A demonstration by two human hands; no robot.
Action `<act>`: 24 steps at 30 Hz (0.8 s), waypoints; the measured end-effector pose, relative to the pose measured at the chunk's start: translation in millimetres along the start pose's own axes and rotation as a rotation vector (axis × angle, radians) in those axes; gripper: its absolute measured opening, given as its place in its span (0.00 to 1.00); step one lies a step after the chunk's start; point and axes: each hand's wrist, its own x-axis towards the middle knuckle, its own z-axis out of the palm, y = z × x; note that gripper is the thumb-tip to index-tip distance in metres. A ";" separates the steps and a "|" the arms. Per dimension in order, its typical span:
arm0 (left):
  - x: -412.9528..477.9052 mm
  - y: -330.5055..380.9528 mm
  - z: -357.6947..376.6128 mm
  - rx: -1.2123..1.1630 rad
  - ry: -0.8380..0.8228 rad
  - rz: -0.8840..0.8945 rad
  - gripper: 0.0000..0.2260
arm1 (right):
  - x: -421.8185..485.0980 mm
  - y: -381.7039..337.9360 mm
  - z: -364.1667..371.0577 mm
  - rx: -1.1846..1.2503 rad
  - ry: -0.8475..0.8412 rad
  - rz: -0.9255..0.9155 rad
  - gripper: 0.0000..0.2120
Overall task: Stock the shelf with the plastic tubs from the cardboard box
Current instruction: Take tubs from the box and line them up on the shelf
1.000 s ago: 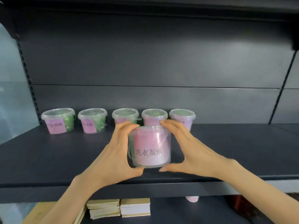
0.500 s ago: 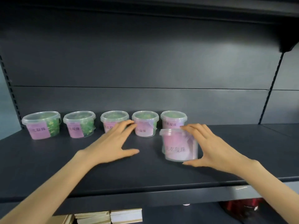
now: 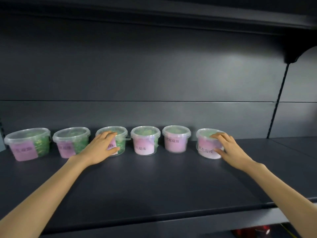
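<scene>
Plastic tubs [image 3: 145,140]: six, single row on shelf [image 3: 154,186]. Two left of left hand [image 3: 101,148] fingers. Third tub [image 3: 121,143] in those fingers. Two between both sets of fingers. Sixth tub [image 3: 205,146] in right hand [image 3: 229,150] fingers. Pink labels [image 3: 24,151]: six, one per tub. Hands: two. Shelf: one. Red item [image 3: 264,229] below: one.

The sixth tub [image 3: 205,145] slides from the near shelf edge to the far row's right end, right hand [image 3: 228,148] gripping it; left hand [image 3: 99,148] lets go and grips the third tub [image 3: 122,139].
</scene>
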 end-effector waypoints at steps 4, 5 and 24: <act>1.0 -4.8 0.5 -0.036 0.012 0.016 0.27 | 23.1 -0.9 6.4 0.052 0.012 0.060 0.18; 0.3 -4.5 -0.4 -0.050 0.009 0.012 0.27 | 27.5 -1.1 8.2 0.057 0.006 0.077 0.18; -93.5 12.0 -38.1 0.201 0.148 -0.028 0.24 | -34.7 -59.2 -36.9 -0.272 0.149 0.273 0.19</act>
